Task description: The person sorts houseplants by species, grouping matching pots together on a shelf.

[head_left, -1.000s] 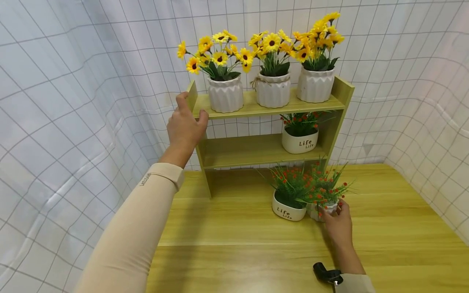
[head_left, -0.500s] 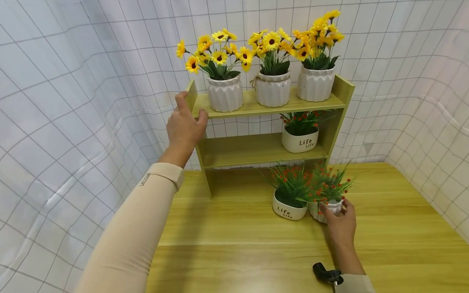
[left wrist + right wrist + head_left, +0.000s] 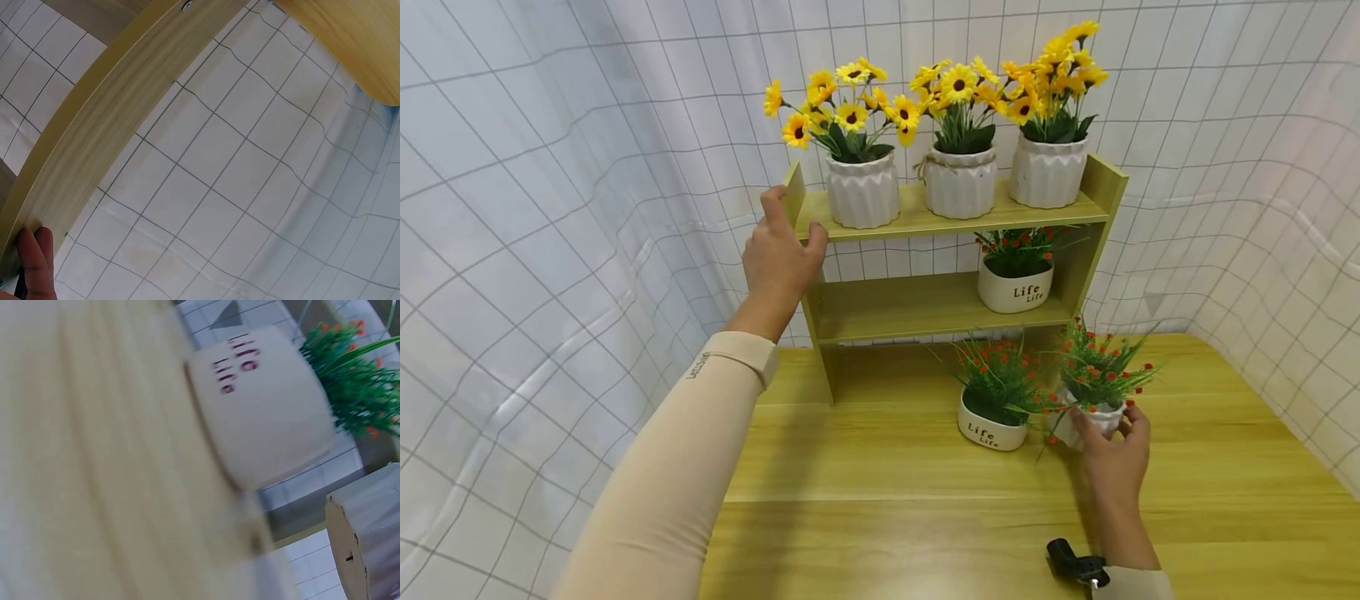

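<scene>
My left hand [image 3: 781, 258] grips the upper left side of the wooden shelf rack [image 3: 898, 304]; in the left wrist view its fingers [image 3: 39, 259] lie on the side panel. Low on the right, my right hand [image 3: 1118, 457] holds a ribbed white flowerpot [image 3: 1066, 432] of grassy greenery with red flowers. In the right wrist view that flowerpot's bare underside with a small hole shows, so it is tilted and off the table. Left of it, an oval white "Life" planter [image 3: 992, 431] with similar red flowers stands on the table before the rack.
Several ribbed white pots of yellow flowers, such as the left one [image 3: 862, 193], line the top shelf. Another "Life" planter [image 3: 1015, 287] sits at the right end of the middle shelf. A grid-patterned curtain [image 3: 1217, 208] surrounds the wooden table [image 3: 880, 517].
My right hand has moved right with the ribbed flowerpot, opening a gap between it and the "Life" planter on the table. The left hand stays on the rack.
</scene>
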The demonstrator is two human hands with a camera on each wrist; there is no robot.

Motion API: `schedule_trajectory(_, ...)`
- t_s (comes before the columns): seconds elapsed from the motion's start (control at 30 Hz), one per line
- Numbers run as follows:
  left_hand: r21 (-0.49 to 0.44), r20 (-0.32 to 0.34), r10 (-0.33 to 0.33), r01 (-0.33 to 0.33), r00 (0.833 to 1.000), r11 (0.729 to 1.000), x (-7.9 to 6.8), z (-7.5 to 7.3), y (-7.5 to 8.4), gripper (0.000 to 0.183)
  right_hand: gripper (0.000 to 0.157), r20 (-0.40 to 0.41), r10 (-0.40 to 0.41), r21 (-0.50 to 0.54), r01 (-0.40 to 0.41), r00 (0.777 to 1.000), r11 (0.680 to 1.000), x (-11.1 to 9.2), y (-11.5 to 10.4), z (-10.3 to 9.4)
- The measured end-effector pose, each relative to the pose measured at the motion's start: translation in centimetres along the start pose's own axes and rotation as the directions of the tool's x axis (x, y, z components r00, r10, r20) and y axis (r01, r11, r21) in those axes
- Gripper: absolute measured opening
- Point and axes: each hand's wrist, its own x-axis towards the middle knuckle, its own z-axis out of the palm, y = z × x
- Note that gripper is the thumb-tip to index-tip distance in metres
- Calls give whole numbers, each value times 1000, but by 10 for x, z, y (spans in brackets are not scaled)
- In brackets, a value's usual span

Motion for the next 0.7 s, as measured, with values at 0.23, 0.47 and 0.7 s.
schedule_trajectory(0.23,-2,5,-8,8,1000,1000,0,0,0,57,84,-58,-44,73,48,997,996,-7,-31,-2)
schedule_trajectory(0.47,-7,16,-14,14,1000,1000,1,0,-1,58,69,-113,-131,123,144,985,982,-11,-65,1)
schedule_trajectory(0.7,-4,33,-23,23,999,1000,2,0,-1,58,62,-95,-234,241,251,968,938,-15,-98,12)
